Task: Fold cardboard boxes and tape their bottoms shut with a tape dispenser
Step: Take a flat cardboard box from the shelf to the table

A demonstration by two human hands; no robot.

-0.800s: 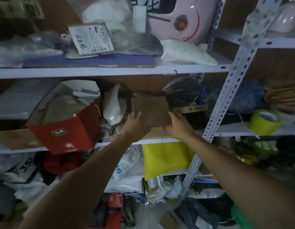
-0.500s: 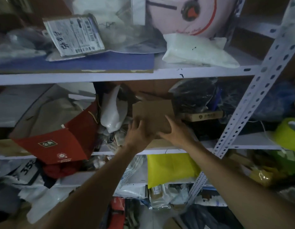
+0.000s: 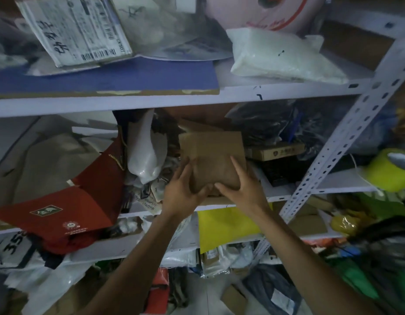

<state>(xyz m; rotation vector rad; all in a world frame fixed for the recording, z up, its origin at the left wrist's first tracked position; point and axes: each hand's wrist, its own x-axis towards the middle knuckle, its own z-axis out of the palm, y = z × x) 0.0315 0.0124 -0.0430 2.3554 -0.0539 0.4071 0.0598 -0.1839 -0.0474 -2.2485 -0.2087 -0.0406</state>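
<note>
The box (image 3: 211,155) is hemmed in by a white bag (image 3: 146,153) left, black bags (image 3: 267,123) right, and the shelf (image 3: 174,100) close overhead.

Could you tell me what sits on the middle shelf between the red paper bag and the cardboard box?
In the head view, a white plastic bag stands between the red paper bag and the cardboard box, with small clutter below it.

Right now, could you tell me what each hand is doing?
Left hand: grips the cardboard box at its lower left.
Right hand: grips the same box at its lower right.
</note>
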